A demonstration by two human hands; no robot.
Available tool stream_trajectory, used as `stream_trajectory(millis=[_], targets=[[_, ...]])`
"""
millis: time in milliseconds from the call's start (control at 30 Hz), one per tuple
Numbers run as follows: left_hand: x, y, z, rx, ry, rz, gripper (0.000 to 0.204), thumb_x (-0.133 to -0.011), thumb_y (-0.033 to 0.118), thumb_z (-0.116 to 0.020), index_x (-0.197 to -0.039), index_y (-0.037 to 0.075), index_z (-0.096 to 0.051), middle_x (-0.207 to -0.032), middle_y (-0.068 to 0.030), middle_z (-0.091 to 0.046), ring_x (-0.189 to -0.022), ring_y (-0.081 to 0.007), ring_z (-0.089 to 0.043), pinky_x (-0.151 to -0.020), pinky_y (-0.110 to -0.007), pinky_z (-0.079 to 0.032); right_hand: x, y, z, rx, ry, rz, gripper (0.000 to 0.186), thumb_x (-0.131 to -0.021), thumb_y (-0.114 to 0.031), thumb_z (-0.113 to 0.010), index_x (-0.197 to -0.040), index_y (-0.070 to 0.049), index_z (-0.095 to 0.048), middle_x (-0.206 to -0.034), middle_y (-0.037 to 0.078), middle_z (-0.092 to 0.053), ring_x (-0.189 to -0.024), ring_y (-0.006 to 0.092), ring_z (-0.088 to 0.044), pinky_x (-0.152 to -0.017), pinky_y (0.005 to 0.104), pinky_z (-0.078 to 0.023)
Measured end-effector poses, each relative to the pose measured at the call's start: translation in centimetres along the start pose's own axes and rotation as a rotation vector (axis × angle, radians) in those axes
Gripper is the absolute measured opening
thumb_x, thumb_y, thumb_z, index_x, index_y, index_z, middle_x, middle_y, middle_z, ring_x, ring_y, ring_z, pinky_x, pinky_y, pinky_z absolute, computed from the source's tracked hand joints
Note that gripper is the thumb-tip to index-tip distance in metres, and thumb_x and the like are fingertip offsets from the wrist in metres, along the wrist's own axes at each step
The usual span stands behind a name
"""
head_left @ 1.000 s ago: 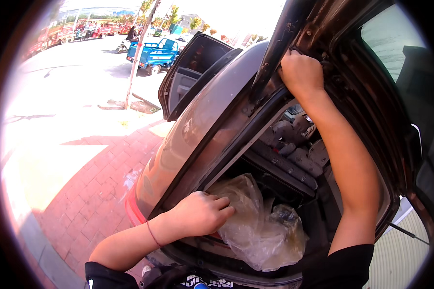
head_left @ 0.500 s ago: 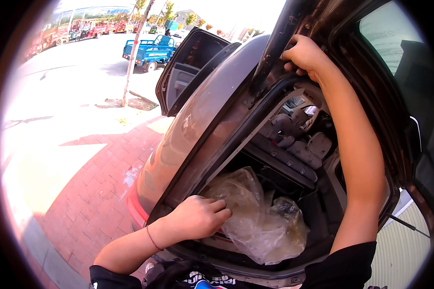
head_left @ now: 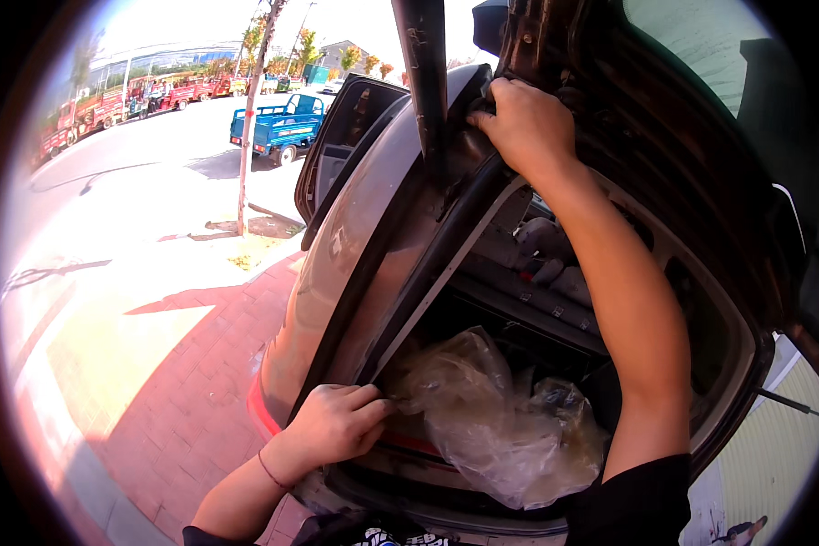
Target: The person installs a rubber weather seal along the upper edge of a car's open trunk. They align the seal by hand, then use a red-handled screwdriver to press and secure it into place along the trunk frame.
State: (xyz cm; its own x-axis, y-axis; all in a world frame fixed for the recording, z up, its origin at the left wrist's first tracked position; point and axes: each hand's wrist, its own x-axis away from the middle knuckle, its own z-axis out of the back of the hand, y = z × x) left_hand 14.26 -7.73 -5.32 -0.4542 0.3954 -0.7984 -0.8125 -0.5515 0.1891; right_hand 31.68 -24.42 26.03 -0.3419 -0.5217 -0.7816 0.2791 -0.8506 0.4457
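Before me the rear hatch of a brown car stands raised, and a black rubber seal [head_left: 452, 232] runs along the left side of its opening. High on that side, my right hand [head_left: 530, 127] has its fingers curled over the upper corner of the frame; what they grip is hidden. My left hand [head_left: 337, 421] is closed at the lower left corner, beside the seal's lower end, its fingertips out of sight. A crumpled clear plastic bag [head_left: 510, 437] lies in the boot, right by my left fingers.
A hatch strut [head_left: 420, 77] slants down near my right hand. Seats [head_left: 546, 250] show inside the car. Its side door [head_left: 341, 136] hangs open to the left. Beyond are a slim tree trunk [head_left: 247, 155], a blue cargo tricycle [head_left: 278, 126] and red brick paving [head_left: 177, 419].
My right hand has shifted left in the picture, along the upper frame. The view has turned a little; my left hand has moved slightly left and stays closed at the lower corner.
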Motion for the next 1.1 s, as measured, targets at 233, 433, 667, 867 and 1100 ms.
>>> stream_trajectory(millis=[233, 433, 667, 867, 1100], targets=[[-0.4, -2.2, 3.6, -0.172, 0.256, 0.083, 0.026, -0.069, -0.002, -0.069, -0.093, 0.006, -0.069, -0.085, -0.008, -0.065, -0.066, -0.025, -0.066, -0.055, -0.035, -0.051, -0.2, 2.3, -1.5, -0.274, 0.069, 0.06, 0.028, -0.089, -0.025, -0.075, -0.107, -0.005, -0.067, -0.107, 0.014, -0.071, -0.101, 0.0369, -0.068, -0.084, 0.0461, -0.053], [-2.6, -6.2, 3.5, -0.091, 0.58, 0.245, 0.024, -0.076, -0.008, -0.06, -0.095, 0.003, -0.07, -0.086, -0.014, -0.068, -0.064, -0.0289, -0.066, -0.058, -0.035, -0.053, -0.1, 2.2, -2.5, -0.285, 0.12, 0.102, 0.021, -0.088, -0.018, -0.073, -0.103, -0.005, -0.067, -0.104, 0.013, -0.071, -0.1, 0.0375, -0.067, -0.082, 0.0446, -0.053], [-8.7, -4.3, 1.8, -0.071, 0.445, -0.152, 0.023, -0.074, -0.005, -0.066, -0.095, 0.004, -0.07, -0.087, -0.0097, -0.066, -0.071, -0.0295, -0.067, -0.06, -0.037, -0.054, 0.0, 2.8, -2.9, -0.367, 0.166, 0.116, 0.017, -0.088, -0.015, -0.072, -0.102, -0.006, -0.067, -0.105, 0.012, -0.07, -0.1, 0.0366, -0.067, -0.083, 0.0457, -0.055], [-18.9, 1.0, 5.6, -0.23, 0.418, -0.153, 0.027, -0.081, -0.004, -0.066, -0.108, 0.0, -0.067, -0.099, -0.0147, -0.065, -0.076, -0.0317, -0.068, -0.066, -0.036, -0.054, 5.8, 2.2, 0.7, -0.546, 0.359, 0.168, 0.016, -0.092, -0.008, -0.066, -0.108, -0.006, -0.069, -0.107, 0.008, -0.07, -0.097, 0.031, -0.07, -0.083, 0.0425, -0.058], [-34.1, 0.5, 4.8, -0.436, 0.511, 0.053, 0.04, -0.093, 0.022, -0.069, -0.126, 0.002, -0.062, -0.111, -0.0209, -0.067, -0.101, -0.0399, -0.068, -0.088, -0.049, -0.055, 11.4, 8.7, 0.1, -0.649, 0.506, -0.192, 0.013, -0.096, -0.014, -0.063, -0.102, -0.006, -0.07, -0.103, 0.007, -0.07, -0.093, 0.0257, -0.071, -0.078, 0.0393, -0.057]])
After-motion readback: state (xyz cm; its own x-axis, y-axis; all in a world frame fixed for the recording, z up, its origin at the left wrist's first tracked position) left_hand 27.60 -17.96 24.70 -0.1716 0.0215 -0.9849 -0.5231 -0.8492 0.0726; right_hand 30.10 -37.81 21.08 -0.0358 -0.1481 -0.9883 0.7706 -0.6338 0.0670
